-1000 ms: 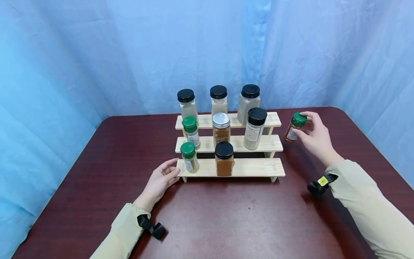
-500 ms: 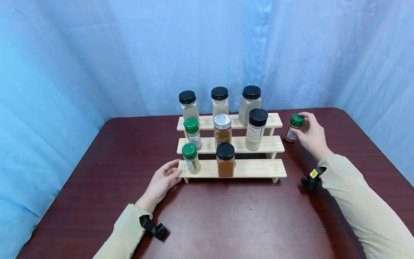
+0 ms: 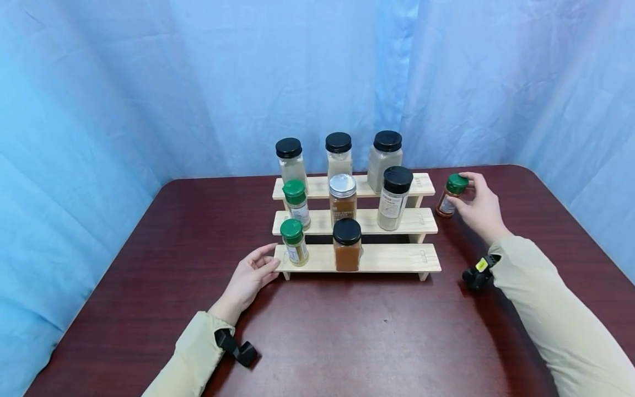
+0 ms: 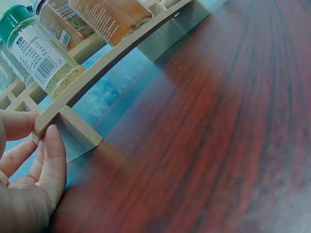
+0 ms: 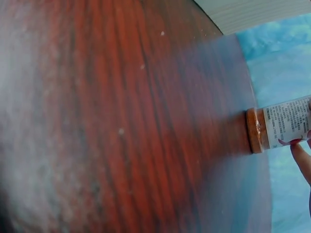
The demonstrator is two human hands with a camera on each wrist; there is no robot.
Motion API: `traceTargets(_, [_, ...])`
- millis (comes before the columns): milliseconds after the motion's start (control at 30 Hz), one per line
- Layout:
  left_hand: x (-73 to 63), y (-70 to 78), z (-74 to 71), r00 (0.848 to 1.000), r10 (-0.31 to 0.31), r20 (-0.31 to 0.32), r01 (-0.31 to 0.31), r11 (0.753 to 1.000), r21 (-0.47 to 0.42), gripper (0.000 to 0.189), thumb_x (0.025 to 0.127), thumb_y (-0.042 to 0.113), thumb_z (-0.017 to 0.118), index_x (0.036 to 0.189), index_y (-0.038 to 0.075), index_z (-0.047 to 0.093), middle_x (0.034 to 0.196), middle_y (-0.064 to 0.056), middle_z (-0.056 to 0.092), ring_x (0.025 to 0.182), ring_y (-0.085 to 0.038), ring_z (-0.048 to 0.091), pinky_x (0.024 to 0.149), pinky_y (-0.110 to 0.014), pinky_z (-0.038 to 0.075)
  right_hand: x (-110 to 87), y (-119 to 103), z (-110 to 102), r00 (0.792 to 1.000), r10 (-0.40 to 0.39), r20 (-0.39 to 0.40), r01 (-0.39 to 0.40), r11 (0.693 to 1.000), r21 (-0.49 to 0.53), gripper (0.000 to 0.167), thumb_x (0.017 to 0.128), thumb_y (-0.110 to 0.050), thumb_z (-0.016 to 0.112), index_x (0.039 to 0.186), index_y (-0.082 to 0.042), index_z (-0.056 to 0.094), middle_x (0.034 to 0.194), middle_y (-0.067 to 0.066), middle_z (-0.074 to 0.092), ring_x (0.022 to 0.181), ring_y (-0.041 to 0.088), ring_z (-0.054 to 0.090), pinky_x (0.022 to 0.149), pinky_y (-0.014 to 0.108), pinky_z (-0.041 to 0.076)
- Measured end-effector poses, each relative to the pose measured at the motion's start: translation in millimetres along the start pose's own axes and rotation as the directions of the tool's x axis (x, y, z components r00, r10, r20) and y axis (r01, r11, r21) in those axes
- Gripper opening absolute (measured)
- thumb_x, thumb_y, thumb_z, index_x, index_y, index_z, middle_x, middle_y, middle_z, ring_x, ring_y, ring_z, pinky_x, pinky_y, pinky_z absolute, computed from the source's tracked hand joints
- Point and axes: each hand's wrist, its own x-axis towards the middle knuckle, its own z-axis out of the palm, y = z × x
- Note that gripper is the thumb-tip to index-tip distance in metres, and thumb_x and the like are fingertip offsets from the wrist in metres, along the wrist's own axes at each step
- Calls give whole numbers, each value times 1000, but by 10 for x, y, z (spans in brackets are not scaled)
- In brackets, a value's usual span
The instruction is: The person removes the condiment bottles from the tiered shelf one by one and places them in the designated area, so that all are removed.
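My left hand (image 3: 250,275) pinches the left end of the bottom shelf of a three-tier wooden spice rack (image 3: 387,259). In the left wrist view, thumb and fingers (image 4: 52,155) meet at the shelf's corner, beside a green-capped jar (image 4: 41,63). Off the rack's right side, my right hand (image 3: 481,209) holds a green-capped spice jar (image 3: 450,197) of reddish-brown contents between thumb and fingers. The right wrist view shows this jar's lower part (image 5: 286,121) and one fingertip; its cap is out of frame. Its base is close to the tabletop; I cannot tell whether they touch.
Black-capped jars (image 3: 387,160) line the top shelf. The middle shelf bears a green-capped jar (image 3: 299,207), a silver-lidded one (image 3: 343,201) and a black-capped shaker (image 3: 393,204). On the bottom shelf stands a black-capped brown jar (image 3: 346,251). Blue curtains (image 3: 297,71) hang behind the dark table (image 3: 347,342).
My right hand and forearm have shifted slightly left, and the held jar is a little nearer the rack and lower. The left hand keeps its hold on the shelf end.
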Motion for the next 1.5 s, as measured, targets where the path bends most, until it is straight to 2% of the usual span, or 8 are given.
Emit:
traceTargets(233, [0,4,0,1000,-2,-3,2,1000,8,49,94,-2,52,141,0,37,85,8,55,72,0,55,71,-17,52,22,21,-40,999,-34,11,34,999,23,57,85,-1,67,133,3,37,123,27,48,114,41,51,92,55,45])
traceTargets(400, [-3,0,1,1000,-1,-3,1,1000,12,49,94,-1,52,141,0,38,85,7,55,73,0,55,71,-17,52,21,9,-78,997,-80,-12,80,996,-29,57,81,-5,72,129,4,41,119,28,48,112,41,46,90,56,40])
traceTargets(600, [-1,-7,-3,1000,-4,-8,4,1000,16,49,94,-1,52,141,1,38,85,7,56,75,-1,56,72,-17,52,16,-129,-207,999,-32,-13,32,999,11,61,86,-21,69,134,2,39,125,28,44,120,41,39,98,58,34])
traceTargets(800, [-3,4,8,1000,0,-6,0,1000,21,49,94,0,53,141,1,39,86,7,56,75,-1,56,72,-17,52,-35,-298,-349,997,41,-62,-31,988,148,58,89,-27,66,136,-10,38,119,-7,45,118,17,44,108,48,33])
traceTargets(967, [2,2,3,1000,6,-5,-6,1000,10,50,93,-2,52,141,0,38,85,7,56,74,-1,57,72,-16,52,-120,-365,-388,997,28,-78,-12,978,206,50,88,-20,67,132,-19,42,111,-21,42,106,-3,45,106,33,39])
traceTargets(1167, [14,-3,-7,1000,7,-3,-7,1000,17,50,93,-2,53,141,1,39,85,7,56,75,-1,56,72,-17,52,-211,-435,-421,997,-14,-77,32,970,242,50,87,-10,67,130,-18,43,113,-19,45,105,-4,47,90,7,42])
traceTargets(1433, [10,-3,-2,1000,8,-8,-8,1000,20,49,93,-2,53,141,1,39,84,7,56,74,-1,56,72,-17,52,-374,-650,-446,992,-99,-83,122,930,345,52,84,5,65,129,-15,46,116,-14,51,105,-1,51,85,5,43])
traceTargets(1500, [9,-3,-3,1000,6,-7,-6,1000,23,49,93,-1,53,141,1,39,84,7,56,74,-1,56,72,-17,52,-417,-710,-443,988,-127,-88,152,899,410,53,83,10,63,127,-14,48,116,-11,53,105,0,54,85,5,44])
